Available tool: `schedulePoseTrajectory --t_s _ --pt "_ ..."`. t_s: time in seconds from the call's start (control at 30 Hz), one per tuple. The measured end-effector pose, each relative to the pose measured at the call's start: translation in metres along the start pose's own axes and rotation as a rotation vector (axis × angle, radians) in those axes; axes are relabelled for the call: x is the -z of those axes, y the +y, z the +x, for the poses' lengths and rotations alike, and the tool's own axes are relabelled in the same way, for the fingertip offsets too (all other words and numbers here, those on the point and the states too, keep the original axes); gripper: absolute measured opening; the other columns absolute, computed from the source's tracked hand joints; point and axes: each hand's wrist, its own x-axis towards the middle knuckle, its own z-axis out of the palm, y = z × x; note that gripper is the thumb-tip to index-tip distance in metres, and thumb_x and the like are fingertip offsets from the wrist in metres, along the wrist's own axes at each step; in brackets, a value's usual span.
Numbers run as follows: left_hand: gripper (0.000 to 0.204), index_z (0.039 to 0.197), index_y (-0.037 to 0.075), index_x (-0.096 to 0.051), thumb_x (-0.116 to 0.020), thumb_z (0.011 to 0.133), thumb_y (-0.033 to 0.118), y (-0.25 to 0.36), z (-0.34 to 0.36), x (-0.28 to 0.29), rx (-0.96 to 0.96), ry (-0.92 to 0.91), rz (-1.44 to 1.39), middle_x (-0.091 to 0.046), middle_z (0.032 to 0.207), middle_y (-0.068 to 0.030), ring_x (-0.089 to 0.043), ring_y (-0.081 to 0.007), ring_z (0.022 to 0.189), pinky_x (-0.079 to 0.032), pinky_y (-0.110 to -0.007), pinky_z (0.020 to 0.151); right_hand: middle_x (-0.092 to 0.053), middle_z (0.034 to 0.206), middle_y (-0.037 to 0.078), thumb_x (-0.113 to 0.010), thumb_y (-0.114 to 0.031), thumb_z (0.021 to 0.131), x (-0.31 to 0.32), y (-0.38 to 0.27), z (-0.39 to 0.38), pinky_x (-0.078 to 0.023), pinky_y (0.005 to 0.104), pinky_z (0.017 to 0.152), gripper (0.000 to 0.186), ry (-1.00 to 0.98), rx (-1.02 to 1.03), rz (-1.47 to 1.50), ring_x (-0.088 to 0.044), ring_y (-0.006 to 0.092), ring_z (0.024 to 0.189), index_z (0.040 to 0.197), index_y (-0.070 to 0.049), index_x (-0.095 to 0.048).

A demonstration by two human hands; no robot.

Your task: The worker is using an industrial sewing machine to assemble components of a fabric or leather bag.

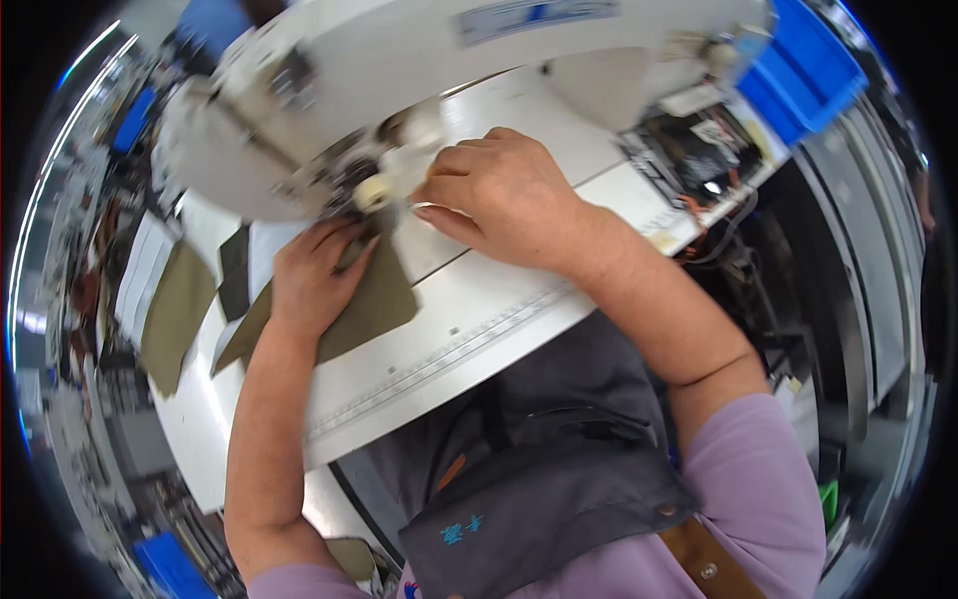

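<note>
A white sewing machine spans the far side of the table. My left hand lies on an olive-green fabric piece beside the needle area, its fingers flat and the thumb apart. The fingertips reach close to the presser foot, which is blurred and partly hidden. To the right of the needle area, my right hand is raised with its fingers pinched together. A small, shiny, pale thing shows at those fingertips, too small to name. Near them is a round cream-coloured knob on the machine head.
More olive fabric lies at the table's left edge. A printed measuring scale runs along the white table's near edge. At the right are an opening with dark machine parts and wires and a blue bin.
</note>
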Motion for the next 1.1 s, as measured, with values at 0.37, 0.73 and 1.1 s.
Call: schedulePoseTrajectory --t_s 0.37,0.73,1.1 --pt "0.040 0.120 0.008 -0.066 -0.076 0.084 0.023 0.074 0.000 0.014 0.157 -0.208 0.021 -0.067 0.093 -0.0105 -0.067 -0.0333 0.077 -0.054 -0.041 0.066 -0.065 0.106 0.012 -0.076 -0.018 0.081 0.144 0.102 -0.192 -0.048 0.0397 0.090 0.021 0.514 -0.587 -0.420 -0.061 0.0311 0.105 0.096 -0.004 -0.070" --pt "0.041 0.115 0.007 -0.067 -0.077 0.075 0.013 0.112 -0.015 0.026 0.190 -0.084 0.070 -0.068 0.103 -0.0122 -0.065 -0.0317 0.092 -0.053 -0.041 0.081 -0.059 0.126 0.012 -0.068 -0.039 0.089 0.159 0.138 -0.225 -0.041 0.0451 0.095 0.035 0.474 -0.759 -0.782 -0.056 0.0315 0.115 0.115 -0.015 -0.072" --pt "0.019 0.098 0.004 -0.071 -0.070 0.078 0.002 0.097 -0.011 0.017 0.334 -0.105 -0.048 -0.068 0.097 -0.0111 -0.066 -0.0337 0.090 -0.053 -0.042 0.079 -0.066 0.109 0.013 -0.074 -0.019 0.082 0.101 0.029 -0.121 -0.049 0.0420 0.085 0.029 0.312 -0.319 -0.053 -0.064 0.0323 0.100 0.109 -0.008 -0.070"
